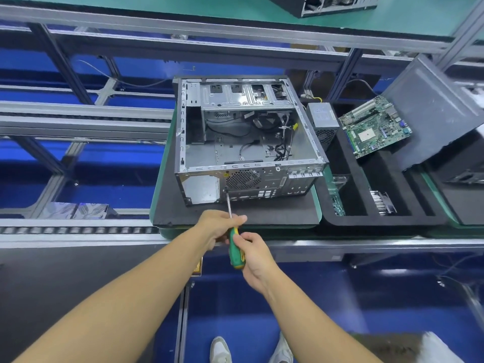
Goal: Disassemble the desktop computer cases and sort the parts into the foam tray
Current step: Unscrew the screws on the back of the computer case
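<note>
An open grey computer case (248, 142) lies on a black foam mat (262, 213), its rear panel facing me and loose cables inside. A green and yellow screwdriver (235, 244) points at the rear panel, its tip at a spot just below the fan grille. My left hand (218, 225) pinches the shaft where it meets the handle. My right hand (255, 254) grips the handle. The black foam tray (348, 218) to the right holds a green motherboard (375, 127), a power supply (323, 121), a heatsink (383, 203) and a clear plastic part (337, 187).
A grey side panel (429, 111) leans across the tray's far right. Another case (337, 5) sits on the green upper shelf. Aluminium conveyor rails (78, 119) run to the left, and the near rail (78, 231) crosses in front of the mat. My shoes (221, 349) show on the blue floor.
</note>
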Action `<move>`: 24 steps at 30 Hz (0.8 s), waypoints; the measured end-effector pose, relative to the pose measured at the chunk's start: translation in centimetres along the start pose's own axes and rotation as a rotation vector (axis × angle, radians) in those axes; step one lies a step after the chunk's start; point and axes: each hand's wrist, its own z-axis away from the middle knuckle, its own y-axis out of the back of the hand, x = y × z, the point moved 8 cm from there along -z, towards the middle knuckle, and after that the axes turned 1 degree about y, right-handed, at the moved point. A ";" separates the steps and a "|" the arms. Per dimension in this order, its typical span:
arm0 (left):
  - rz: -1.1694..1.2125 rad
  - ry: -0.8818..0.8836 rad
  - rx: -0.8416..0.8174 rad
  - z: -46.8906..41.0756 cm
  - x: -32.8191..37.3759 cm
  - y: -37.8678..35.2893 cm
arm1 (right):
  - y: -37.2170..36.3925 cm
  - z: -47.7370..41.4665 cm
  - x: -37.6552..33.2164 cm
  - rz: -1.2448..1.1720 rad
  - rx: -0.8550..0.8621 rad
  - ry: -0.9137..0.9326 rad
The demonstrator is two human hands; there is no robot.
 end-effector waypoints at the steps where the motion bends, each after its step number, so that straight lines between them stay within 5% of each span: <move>1: 0.039 -0.011 -0.014 0.1 0.1 0.0 | -0.1 0.2 0.1 -0.049 -0.034 -0.030; 6: 0.135 -0.063 -0.105 0.6 0.4 0.1 | -1.1 1.8 1.4 -0.210 -0.228 -0.213; 10: 0.258 -0.027 -0.129 0.0 1.6 -0.3 | -0.9 1.5 0.8 -0.170 -0.174 -0.122; 17: 0.563 0.014 0.153 -2.7 2.4 0.3 | -0.3 0.8 0.3 -0.082 -0.066 -0.014; 24: 0.601 -0.004 0.123 -3.5 2.0 0.4 | 0.0 0.9 0.3 -0.044 -0.021 -0.066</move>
